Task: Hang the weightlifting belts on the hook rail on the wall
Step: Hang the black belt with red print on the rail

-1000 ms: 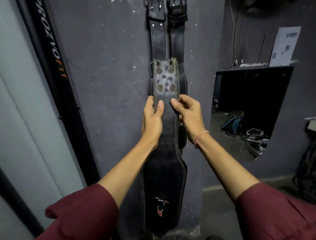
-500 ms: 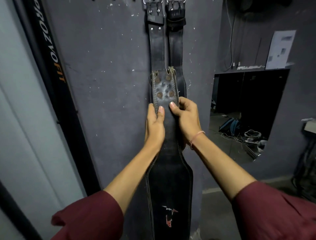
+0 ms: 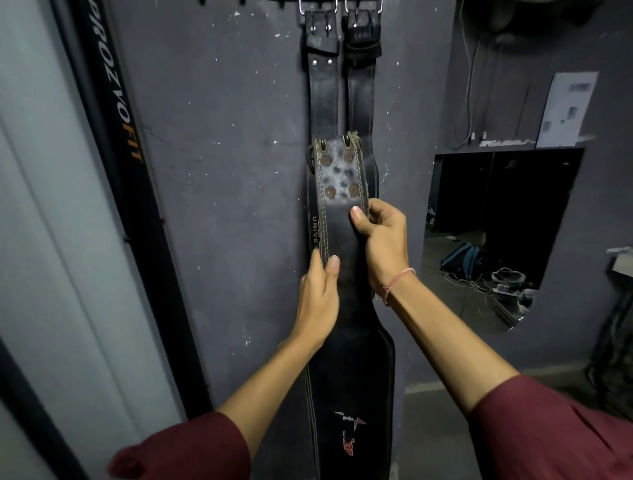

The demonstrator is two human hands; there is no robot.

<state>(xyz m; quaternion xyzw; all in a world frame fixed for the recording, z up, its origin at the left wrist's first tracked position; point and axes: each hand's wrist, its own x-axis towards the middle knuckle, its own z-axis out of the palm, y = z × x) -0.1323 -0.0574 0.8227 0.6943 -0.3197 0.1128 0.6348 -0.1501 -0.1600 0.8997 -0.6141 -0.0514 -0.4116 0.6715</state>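
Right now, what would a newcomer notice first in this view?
Dead centre, the worn black held belt, riveted end up, gripped by the left hand low and the right hand higher. Above it, two hanging belts dangle by their buckles from the top of the grey wall. At left, a black post carries white and orange lettering.

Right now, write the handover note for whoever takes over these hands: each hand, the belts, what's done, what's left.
Left hand grips the third belt by its left edge; right hand pinches its right edge, higher up.
Left hung belt and right hung belt hang by their buckles from the hook rail.
Done: two hung. Left: lift the third belt's top end, now well below the rail, and hook it.
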